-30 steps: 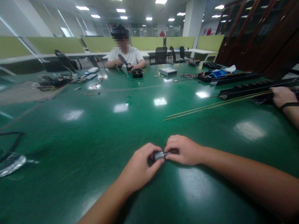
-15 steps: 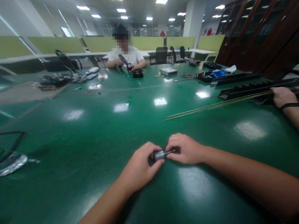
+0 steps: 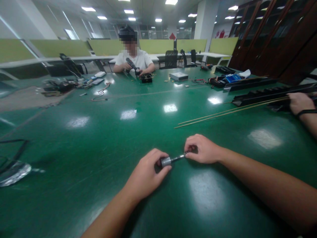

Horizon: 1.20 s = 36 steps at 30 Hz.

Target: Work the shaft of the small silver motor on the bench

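Observation:
Low over the green table, my left hand [image 3: 148,173] is closed around a short silver cylinder [image 3: 166,161], with the thumb on the near side and the fingers on the far side. A thin dark shaft [image 3: 176,158] sticks out of the cylinder to the right. Its far end, with a shiny silver section, is pinched between the thumb and fingers of my right hand [image 3: 204,149]. The fingertips cover that end, so its shape is hidden. I cannot make out exactly what kind of part this is.
Another person's hand [image 3: 298,103] at the right edge holds long thin brass-coloured rods [image 3: 218,115] beside black metal channels [image 3: 262,94]. Across the green table [image 3: 99,138], a person [image 3: 135,61] handles a dark tool. Electronic parts [image 3: 59,85] and a wire [image 3: 100,95] lie far left.
My right hand has moved right and slightly away from me, exposing more of the shaft. My left hand, with the silver cylinder, has shifted slightly left.

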Each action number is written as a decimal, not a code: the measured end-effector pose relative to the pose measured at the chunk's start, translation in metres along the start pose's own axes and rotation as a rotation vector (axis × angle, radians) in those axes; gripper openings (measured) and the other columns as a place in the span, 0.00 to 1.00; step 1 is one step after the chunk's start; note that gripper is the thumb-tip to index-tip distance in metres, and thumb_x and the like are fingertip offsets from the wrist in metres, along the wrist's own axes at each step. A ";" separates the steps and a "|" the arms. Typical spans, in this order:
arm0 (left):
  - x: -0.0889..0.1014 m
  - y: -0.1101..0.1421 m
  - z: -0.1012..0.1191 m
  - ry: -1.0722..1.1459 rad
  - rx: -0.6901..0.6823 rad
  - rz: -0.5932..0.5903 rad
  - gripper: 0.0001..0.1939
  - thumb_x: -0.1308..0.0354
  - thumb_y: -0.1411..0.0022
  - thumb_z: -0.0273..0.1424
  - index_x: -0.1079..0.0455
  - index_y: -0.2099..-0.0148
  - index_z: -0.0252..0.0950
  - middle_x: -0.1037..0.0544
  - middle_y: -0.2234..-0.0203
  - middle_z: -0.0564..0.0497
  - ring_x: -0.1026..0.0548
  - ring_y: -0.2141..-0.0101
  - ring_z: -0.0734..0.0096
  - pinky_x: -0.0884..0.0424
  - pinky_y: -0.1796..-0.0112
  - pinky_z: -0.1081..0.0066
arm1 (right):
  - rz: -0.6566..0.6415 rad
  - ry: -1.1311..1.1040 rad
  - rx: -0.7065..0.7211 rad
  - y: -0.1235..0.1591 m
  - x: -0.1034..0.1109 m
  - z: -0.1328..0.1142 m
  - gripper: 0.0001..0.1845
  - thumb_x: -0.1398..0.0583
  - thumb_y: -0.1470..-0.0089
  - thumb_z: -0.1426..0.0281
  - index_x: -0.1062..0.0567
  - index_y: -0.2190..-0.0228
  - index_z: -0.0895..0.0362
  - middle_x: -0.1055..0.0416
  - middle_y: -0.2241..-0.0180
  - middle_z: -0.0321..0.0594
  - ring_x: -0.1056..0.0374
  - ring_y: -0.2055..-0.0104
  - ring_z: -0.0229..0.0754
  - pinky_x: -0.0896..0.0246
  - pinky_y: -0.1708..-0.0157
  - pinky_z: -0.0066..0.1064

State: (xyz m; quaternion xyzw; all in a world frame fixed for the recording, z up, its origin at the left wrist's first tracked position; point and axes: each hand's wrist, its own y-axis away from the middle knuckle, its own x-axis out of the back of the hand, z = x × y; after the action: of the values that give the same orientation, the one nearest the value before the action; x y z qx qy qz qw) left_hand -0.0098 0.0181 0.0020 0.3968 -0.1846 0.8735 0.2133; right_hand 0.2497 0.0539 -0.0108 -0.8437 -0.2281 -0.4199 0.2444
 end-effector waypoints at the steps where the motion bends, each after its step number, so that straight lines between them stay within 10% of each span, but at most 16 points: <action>1: 0.000 0.000 0.000 0.002 -0.002 0.000 0.07 0.40 0.38 0.29 0.28 0.56 0.38 0.26 0.64 0.50 0.27 0.64 0.65 0.31 0.62 0.67 | -0.008 -0.009 0.000 0.000 0.002 0.002 0.03 0.35 0.52 0.72 0.23 0.73 0.58 0.27 0.74 0.35 0.33 0.70 0.37 0.42 0.64 0.31; 36: -0.005 -0.002 0.003 0.009 0.052 -0.025 0.09 0.38 0.39 0.32 0.27 0.56 0.38 0.25 0.67 0.52 0.28 0.67 0.67 0.34 0.65 0.69 | 0.022 -0.096 0.163 0.000 -0.023 -0.023 0.08 0.36 0.48 0.71 0.21 0.63 0.58 0.25 0.68 0.40 0.31 0.64 0.41 0.39 0.61 0.32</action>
State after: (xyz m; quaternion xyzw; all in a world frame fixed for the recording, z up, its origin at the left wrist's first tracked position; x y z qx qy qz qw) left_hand -0.0038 0.0169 -0.0001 0.4005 -0.1559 0.8771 0.2144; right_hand 0.2234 0.0357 -0.0177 -0.8427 -0.2638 -0.3561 0.3056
